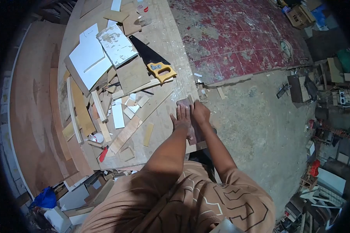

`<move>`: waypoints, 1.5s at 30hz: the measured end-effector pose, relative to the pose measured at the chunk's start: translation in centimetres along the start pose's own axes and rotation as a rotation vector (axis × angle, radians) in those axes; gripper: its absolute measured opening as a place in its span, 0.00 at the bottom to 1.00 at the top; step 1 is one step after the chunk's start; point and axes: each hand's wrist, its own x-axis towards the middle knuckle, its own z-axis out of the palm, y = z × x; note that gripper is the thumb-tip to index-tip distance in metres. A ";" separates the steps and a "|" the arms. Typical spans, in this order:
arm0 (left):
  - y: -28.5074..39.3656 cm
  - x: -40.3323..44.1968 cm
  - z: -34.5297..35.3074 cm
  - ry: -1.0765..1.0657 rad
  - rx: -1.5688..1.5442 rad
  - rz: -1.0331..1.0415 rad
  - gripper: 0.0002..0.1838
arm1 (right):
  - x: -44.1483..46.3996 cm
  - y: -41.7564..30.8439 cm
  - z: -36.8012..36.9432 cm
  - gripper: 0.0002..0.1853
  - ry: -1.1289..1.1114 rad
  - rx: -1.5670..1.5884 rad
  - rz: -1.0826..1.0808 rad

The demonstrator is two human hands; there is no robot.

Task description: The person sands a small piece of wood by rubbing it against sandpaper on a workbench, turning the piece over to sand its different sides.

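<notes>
A dark reddish-brown wooden board point(196, 135) lies along the right edge of the workbench point(165, 134), close to my body. My left hand point(182, 119) rests flat on top of it, fingers stretched forward and the thumb out to the side. Against the board's right edge, near its far end, my right hand point(201, 113) is closed. A thin pale strip point(191, 99) shows just beyond its knuckles; whether the fingers grip this strip, the board's edge or something else is hidden.
A handsaw point(159, 70) with a yellow handle lies farther up the bench, beside white panels point(90, 56) and wood offcuts point(122, 112). Near the left front corner is a red-handled tool point(104, 154). Large plywood sheets point(35, 105) stand left; clutter point(330, 174) lines the right.
</notes>
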 end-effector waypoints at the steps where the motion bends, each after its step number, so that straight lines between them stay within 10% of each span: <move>1: -0.1 0.1 0.1 0.005 -0.006 -0.004 0.88 | 1.2 -0.7 -0.2 0.18 0.003 0.005 -0.003; 34: -0.1 -0.3 -0.6 -0.021 0.010 0.011 0.86 | -11.8 3.2 -1.4 0.23 -0.024 0.026 0.016; 45: 0.1 -0.2 -0.4 -0.001 0.005 0.008 0.86 | 1.0 -1.0 -0.8 0.21 0.125 0.037 0.123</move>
